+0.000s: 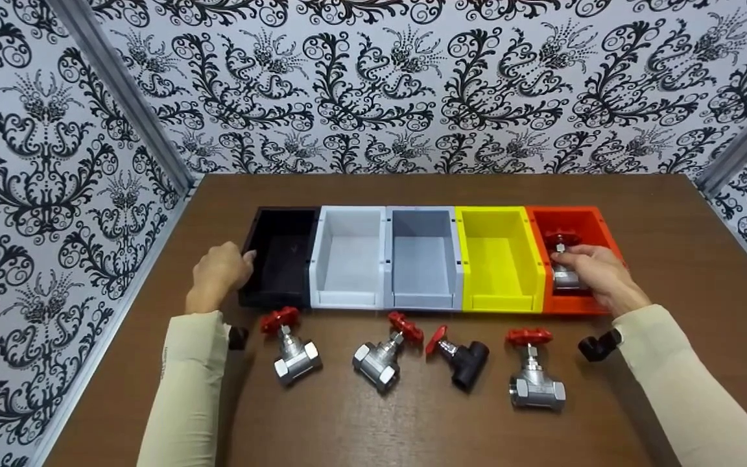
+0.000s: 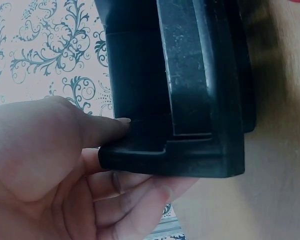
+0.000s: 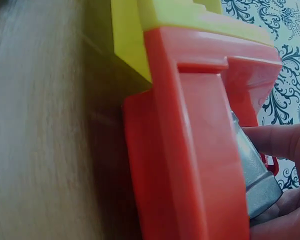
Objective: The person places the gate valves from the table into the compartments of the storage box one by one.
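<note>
Clock directions apply to the head view, with 12 o'clock at the patterned wall. On the table, five bins stand side by side in a 9-to-3 o'clock row: black bin, white bin, grey bin, yellow bin and red bin. The yellow bin adjoins the red bin at 9 o'clock. The red bin's front lip hides part of its contents in the right wrist view.

The held valve is inside the red bin. Its handwheel points to 12 o'clock; the stem axis runs 12-to-6. Whether it touches the bin floor cannot be told.

The right hand pinches the held valve, thumb and fingers parted only by its thickness. The left hand grips the black bin's 9 o'clock side wall, thumb inside, fingers curled outside.

Four loose valves lie toward 6 o'clock from the row. From 9 to 3 o'clock: first metal valve, handwheel to 11; second metal valve, handwheel to 1; black valve, handwheel to 10; third metal valve, handwheel to 12.

Count: five bins; five valves, four metal-bodied, one black-bodied; five red handwheels.
</note>
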### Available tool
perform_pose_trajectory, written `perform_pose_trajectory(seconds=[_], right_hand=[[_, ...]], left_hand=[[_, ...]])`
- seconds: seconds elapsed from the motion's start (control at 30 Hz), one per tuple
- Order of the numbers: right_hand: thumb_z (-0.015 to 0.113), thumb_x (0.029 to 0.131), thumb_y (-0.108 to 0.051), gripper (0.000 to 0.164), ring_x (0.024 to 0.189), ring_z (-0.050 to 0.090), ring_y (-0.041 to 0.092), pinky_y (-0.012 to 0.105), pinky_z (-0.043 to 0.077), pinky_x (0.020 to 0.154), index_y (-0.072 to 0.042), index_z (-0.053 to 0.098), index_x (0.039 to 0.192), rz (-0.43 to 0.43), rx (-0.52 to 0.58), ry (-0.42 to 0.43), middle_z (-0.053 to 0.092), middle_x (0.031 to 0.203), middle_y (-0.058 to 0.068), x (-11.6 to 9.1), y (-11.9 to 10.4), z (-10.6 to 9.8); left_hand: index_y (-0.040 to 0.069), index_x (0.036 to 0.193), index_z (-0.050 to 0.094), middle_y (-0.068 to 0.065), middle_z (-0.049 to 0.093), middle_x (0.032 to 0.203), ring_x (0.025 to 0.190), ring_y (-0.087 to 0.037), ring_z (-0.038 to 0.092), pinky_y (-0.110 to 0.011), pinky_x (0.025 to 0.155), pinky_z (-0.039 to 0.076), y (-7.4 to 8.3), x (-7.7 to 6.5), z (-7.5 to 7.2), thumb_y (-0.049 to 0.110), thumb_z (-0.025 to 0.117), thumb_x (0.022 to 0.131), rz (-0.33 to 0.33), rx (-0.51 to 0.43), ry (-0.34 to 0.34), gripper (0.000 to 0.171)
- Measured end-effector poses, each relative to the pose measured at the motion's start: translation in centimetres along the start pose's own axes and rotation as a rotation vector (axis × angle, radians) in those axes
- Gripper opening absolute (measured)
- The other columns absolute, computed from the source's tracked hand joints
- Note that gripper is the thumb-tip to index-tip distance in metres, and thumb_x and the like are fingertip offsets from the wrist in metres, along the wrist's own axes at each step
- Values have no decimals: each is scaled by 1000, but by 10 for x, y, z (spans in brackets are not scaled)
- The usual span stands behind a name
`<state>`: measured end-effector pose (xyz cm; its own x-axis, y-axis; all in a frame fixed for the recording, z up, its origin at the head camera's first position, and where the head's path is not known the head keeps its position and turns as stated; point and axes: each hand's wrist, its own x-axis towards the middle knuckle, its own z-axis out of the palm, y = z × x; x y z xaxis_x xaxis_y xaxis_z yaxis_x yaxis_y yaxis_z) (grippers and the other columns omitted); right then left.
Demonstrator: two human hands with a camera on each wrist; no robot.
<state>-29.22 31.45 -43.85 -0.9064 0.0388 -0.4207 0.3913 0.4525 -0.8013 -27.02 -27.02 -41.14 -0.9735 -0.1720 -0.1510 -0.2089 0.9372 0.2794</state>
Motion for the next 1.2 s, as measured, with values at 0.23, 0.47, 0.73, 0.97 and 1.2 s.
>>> perform_pose_trajectory(seconds=[0.23,0.47,0.73,0.97,1.2], right_hand=[[55,99,-45,69,106,47,22,20,49,81,1,39,148,6,0,2,47,129,9,2,2,2],[54,100,-45,69,108,47,23,20,48,81,2,38,148,-2,-18,0,45,133,12,4,4,2],[54,100,-46,66,98,52,17,21,50,79,3,43,143,-20,-17,-16,50,120,7,6,5,1],[52,100,-47,68,104,48,20,20,49,80,3,41,145,-4,-47,-18,47,126,10,7,4,1],[50,100,-50,72,106,47,23,20,48,80,3,37,148,-19,-66,-21,46,130,13,8,6,1]], left_hand=[[-14,119,59,-40,58,121,109,-55,59,-63,87,47,0,0,0,34,44,103,2,-9,2,53],[-13,119,60,-39,58,122,109,-54,59,-63,88,47,1,-1,0,35,44,103,-5,-3,-5,53],[-13,121,58,-39,57,124,111,-54,57,-63,90,46,0,0,1,35,43,103,-16,-3,-2,53],[-13,122,58,-39,57,125,112,-54,58,-63,90,46,2,-1,1,35,43,103,-21,-6,-1,53],[-13,120,59,-39,58,123,109,-54,59,-63,88,47,1,-2,1,34,43,104,-12,-9,7,53]])
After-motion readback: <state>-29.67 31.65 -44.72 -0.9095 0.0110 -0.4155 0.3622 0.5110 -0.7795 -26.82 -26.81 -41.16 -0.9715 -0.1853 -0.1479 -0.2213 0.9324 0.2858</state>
